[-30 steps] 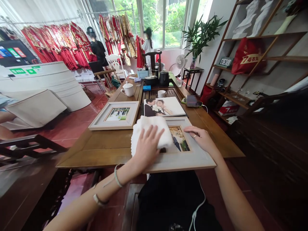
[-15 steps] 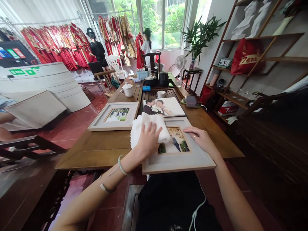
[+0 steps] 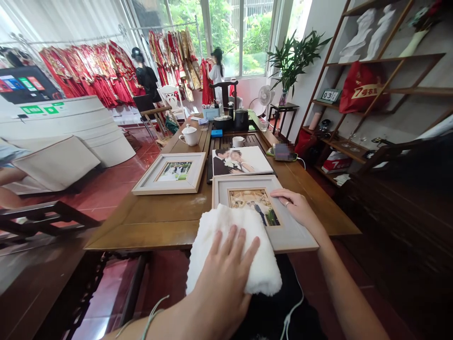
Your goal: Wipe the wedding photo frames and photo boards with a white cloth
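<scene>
My left hand (image 3: 226, 264) lies palm down on a folded white cloth (image 3: 244, 278), fingers stretched and spread, its thumb partly hidden. The cloth covers the near left corner of a light wooden picture frame (image 3: 297, 243) and hangs past its near edge. A couple's photo (image 3: 255, 203) shows inside the frame's pale mat, partly covered by the cloth. Along the frame's right side rests my right hand (image 3: 297, 205), fingers extended flat over the mat near the photo; a ring is on one finger. The frame's near edge juts past the table edge.
A second framed photo (image 3: 170, 174) lies at left on the wooden table (image 3: 141, 226). Beyond are an unframed portrait print (image 3: 244, 160), a white cup (image 3: 238, 141), a lidded teapot (image 3: 190, 136) and a phone (image 3: 283, 152). Two people stand near clothes racks (image 3: 88, 71).
My left hand has drawn the white cloth toward me, from the frame's far left part to its near edge, uncovering more of the photo. My right hand stays in place.
</scene>
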Tool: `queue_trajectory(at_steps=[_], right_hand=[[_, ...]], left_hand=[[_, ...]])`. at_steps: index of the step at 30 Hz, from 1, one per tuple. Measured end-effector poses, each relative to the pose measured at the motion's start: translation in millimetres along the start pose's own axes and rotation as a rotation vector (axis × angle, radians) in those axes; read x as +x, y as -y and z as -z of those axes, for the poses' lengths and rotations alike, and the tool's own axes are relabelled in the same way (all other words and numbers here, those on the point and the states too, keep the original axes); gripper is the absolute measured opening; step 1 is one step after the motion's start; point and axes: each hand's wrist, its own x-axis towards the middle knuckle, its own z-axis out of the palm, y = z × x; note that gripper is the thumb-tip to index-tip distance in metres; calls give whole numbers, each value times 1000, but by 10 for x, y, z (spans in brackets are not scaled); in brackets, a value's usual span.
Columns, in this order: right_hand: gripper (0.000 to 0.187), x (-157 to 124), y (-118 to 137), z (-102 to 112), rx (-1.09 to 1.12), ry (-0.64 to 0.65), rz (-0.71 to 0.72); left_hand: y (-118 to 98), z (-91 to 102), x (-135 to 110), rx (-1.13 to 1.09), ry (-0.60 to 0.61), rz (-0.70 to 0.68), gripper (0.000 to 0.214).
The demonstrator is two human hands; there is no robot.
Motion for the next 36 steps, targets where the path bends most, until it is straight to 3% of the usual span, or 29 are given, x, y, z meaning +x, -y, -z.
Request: queue_trajectory(at_steps=[5,15,22,26,30,36], right_hand=[[31,-8,-6,6,-21,16,13],[31,-2,-40,10,-25,40,11],[31,-8,-46,5,-24,31,13],[31,-6,-66,4,-27,28,27],[31,-2,-87,-2,-31,29,31],[30,-2,-69,-1,-32,27,12]], left_hand=[[90,56,88,17,-59,61,78],[742,121,1038,198,-284,115,68],[881,161,1314,194,-413,196,70],[869,161,1393,213,-371,211,69],[752,144,1369,211,-283,112,69],[357,210,1009,103,-50,-98,70]])
